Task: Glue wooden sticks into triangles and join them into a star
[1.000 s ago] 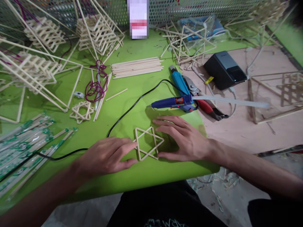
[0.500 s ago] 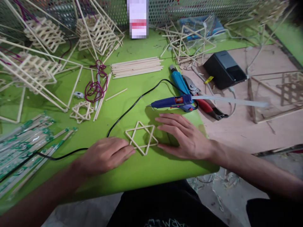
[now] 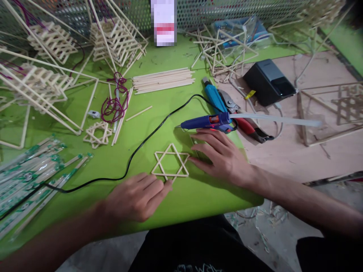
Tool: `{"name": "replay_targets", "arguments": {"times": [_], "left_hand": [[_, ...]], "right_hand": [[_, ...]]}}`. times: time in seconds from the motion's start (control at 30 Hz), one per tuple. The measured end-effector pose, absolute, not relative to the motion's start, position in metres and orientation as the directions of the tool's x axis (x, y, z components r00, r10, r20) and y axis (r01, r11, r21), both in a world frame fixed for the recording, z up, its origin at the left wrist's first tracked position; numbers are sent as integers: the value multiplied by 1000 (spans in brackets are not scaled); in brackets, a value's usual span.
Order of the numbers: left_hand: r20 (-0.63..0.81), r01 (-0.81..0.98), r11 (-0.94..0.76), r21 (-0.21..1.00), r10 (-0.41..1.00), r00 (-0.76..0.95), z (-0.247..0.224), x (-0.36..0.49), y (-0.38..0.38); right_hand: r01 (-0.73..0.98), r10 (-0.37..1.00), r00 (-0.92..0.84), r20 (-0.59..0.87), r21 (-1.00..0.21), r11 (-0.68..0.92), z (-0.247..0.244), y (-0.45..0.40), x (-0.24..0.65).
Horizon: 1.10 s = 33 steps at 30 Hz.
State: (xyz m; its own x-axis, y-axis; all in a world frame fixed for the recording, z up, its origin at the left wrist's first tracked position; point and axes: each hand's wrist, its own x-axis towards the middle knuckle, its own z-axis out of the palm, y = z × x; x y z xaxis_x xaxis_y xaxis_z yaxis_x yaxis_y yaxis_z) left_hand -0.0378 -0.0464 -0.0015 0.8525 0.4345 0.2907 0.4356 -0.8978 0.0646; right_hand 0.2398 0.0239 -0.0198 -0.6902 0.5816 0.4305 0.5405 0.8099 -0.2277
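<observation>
A six-pointed star of thin wooden sticks (image 3: 173,175) lies flat on the green table (image 3: 181,204). My left hand (image 3: 138,196) has its fingers closed, thumb and forefinger pinched at the star's lower point, which they partly cover. My right hand (image 3: 219,156) is spread on the table, its thumb at the star's right point. Just beyond my right fingers rests a blue glue gun (image 3: 204,121) with a long clear glue stick in its back. Its black cable curves left past the star.
Behind the glue gun lie a turquoise tool (image 3: 213,97) and red-handled pliers (image 3: 248,126). A bundle of sticks (image 3: 163,81), purple cord (image 3: 115,105) and a small star (image 3: 98,135) are farther back. Wrapped sticks (image 3: 31,173) lie left, and a black box (image 3: 268,83) stands right.
The star has turned and shifted slightly right. My left hand has moved right and nearer the table's front edge, to the lower point. My right hand has moved slightly away from me.
</observation>
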Motion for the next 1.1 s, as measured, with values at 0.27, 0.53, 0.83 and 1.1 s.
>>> {"name": "replay_targets", "arguments": {"times": [0.27, 0.53, 0.83, 1.1], "left_hand": [[419, 447, -894, 17, 412, 809, 3, -32, -42], [380, 619, -776, 119, 612, 694, -5, -65, -14], [345, 616, -782, 93, 606, 717, -10, -62, -8], [363, 592, -792, 149, 601, 712, -9, -62, -11]], "right_hand": [[529, 536, -693, 482, -166, 832, -23, 23, 240], [515, 556, -689, 465, -227, 827, -20, 21, 243], [488, 548, -699, 460, -254, 835, -21, 21, 244], [498, 553, -696, 458, -247, 831, -21, 21, 245]]}}
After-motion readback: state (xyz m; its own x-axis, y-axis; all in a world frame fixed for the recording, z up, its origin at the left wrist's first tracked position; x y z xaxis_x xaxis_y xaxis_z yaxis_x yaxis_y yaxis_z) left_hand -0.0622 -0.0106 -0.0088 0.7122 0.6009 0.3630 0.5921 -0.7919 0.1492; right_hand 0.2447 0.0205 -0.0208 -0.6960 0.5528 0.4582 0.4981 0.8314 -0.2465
